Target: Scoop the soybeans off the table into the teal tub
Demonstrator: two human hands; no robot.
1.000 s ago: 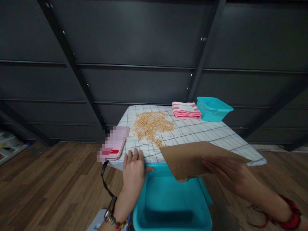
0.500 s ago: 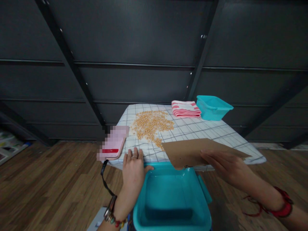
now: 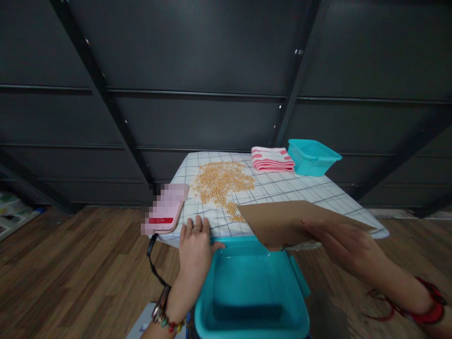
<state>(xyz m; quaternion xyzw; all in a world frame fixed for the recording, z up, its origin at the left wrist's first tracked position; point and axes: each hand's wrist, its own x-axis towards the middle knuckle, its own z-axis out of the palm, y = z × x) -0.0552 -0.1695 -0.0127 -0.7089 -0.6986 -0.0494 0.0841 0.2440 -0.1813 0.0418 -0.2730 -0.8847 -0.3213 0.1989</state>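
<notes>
Just beyond the teal basin point(image 3: 254, 282), yellow beans point(image 3: 221, 181) lie scattered on the tabletop point(image 3: 300, 190). The left hand point(image 3: 195, 252) rests flat at the basin's rim, apart from the right hand point(image 3: 349, 242), gripping a cardboard sheet point(image 3: 275, 223) that has shifted slightly farther off, uncovering more basin.

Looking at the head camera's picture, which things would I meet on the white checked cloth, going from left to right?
Flat pink phone → spread of small round golden-tan beans → folded pink-and-white fabric towel → small turquoise plastic tub.
</notes>
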